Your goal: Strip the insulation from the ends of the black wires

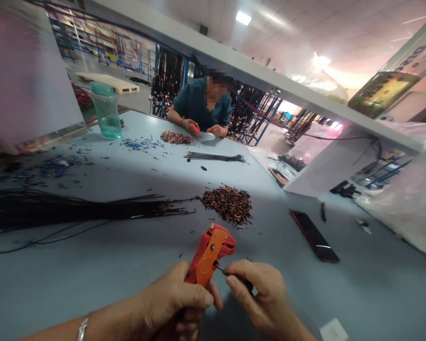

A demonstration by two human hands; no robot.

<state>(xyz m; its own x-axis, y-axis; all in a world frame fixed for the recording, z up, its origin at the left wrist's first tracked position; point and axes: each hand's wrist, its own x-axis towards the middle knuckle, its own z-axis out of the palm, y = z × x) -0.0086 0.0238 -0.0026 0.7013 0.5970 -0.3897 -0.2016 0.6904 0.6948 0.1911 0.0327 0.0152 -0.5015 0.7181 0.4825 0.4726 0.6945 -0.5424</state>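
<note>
A person's left hand (179, 289) curls its fingers round the handles of one red-and-orange wire stripper (209, 255), held in front of a pile of copper-coloured scraps (227, 206), as the right hand (259, 289), also in front of the pile, pinches one thin dark wire (220, 269) between thumb and forefinger beside the tool. Tabletop (386, 284) stretches from the pile rightward past one dark phone (315, 236), giving the right hand side room; left of the pile, one large black wire bundle (92, 208) runs out of view, its tips near the scraps. Behind the pile lie one smaller wire bundle (215, 157) and a second scrap pile (176, 138); to its rear left, two scatterings of blue bits (141, 144) and one green bottle (106, 111). Farthest behind it, at the table's far edge, one co-worker (202, 102) holds a red tool (195, 129).
</note>
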